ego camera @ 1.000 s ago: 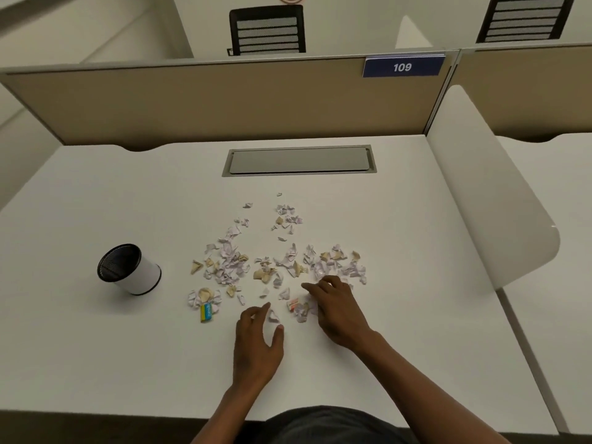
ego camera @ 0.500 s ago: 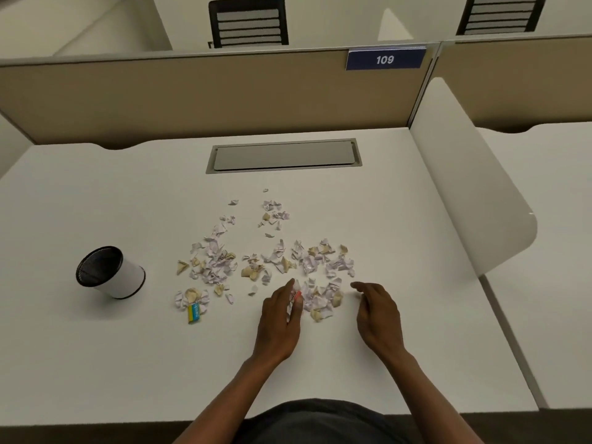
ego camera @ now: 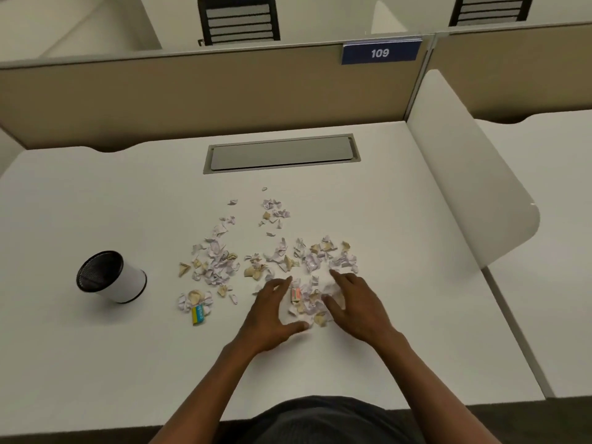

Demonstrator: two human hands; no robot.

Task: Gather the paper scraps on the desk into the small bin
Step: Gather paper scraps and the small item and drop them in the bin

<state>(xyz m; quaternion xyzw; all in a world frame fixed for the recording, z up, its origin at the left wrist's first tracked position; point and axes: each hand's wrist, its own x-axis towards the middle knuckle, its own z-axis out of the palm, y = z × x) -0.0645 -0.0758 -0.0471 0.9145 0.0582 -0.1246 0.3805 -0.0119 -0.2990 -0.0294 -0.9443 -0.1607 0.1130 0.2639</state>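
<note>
White paper scraps [ego camera: 309, 304] corralled between cupped left hand [ego camera: 272, 315] and right hand [ego camera: 355, 307], fingers relaxed, grasping nothing; small bin [ego camera: 110, 277] far left of left hand.

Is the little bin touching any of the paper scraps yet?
Apart. In the head view, bare white desk shows plainly between the small bin and the nearest paper scraps beside it.
</note>
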